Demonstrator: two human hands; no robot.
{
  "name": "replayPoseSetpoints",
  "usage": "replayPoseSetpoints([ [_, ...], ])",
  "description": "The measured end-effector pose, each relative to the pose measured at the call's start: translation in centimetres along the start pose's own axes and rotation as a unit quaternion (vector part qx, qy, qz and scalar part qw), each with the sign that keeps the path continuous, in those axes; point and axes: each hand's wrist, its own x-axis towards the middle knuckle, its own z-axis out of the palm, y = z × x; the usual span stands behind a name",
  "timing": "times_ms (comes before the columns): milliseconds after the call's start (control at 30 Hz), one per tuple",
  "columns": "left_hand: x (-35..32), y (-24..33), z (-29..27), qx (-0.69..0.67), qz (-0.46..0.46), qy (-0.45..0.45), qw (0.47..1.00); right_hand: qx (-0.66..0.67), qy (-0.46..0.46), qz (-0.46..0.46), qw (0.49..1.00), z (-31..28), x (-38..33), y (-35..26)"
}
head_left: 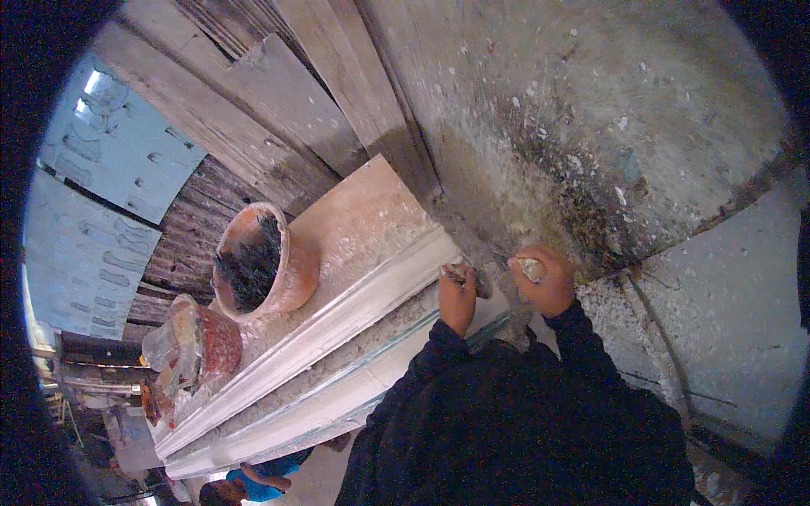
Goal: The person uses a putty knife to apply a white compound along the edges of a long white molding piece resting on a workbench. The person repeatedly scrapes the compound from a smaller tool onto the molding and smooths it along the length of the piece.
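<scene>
My left hand [456, 309] is closed at the near right end of a long white moulding [337, 302]. Some greyish, crumbly material shows at its fingertips, but what it grips is unclear. Just to the right, my right hand [553, 282] curls around a whitish, rough lump [531, 269] that looks like plaster. The two hands are a short way apart. Below the first moulding, a grey, rough strip separates it from a second pale length [354, 381] with a thin greenish line along it.
An orange bucket [304, 268] with a dark, crusted inside stands on the board [371, 202] behind the moulding. A red bucket [224, 341] with a clear plastic container [169, 344] is farther left. A stained wall [582, 110] rises ahead. Another person in blue [274, 471] is at lower left.
</scene>
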Motion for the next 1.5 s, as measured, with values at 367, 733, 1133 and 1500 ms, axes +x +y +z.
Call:
replayPoseSetpoints([
  [367, 0.4, 0.8, 0.0, 0.044, 0.082, 0.005, 0.996, 0.008, -0.061, 0.03, 0.998, 1.0, -0.1, 2.3],
  [733, 0.3, 0.8, -0.6, 0.056, 0.031, -0.02, 0.998, -0.016, -0.076, -0.045, 0.996, 1.1, 0.5, 3.3],
  [1133, 0.7, 0.1, -0.8, 0.062, 0.073, -0.017, 0.995, 0.008, -0.097, 0.029, 0.995, 1.1, -0.5, 3.5],
  [1500, 0.5, 0.5, -0.6, 0.065, 0.037, -0.043, 0.996, -0.099, -0.105, -0.092, 0.985, 6.0, -3.4, 10.3],
])
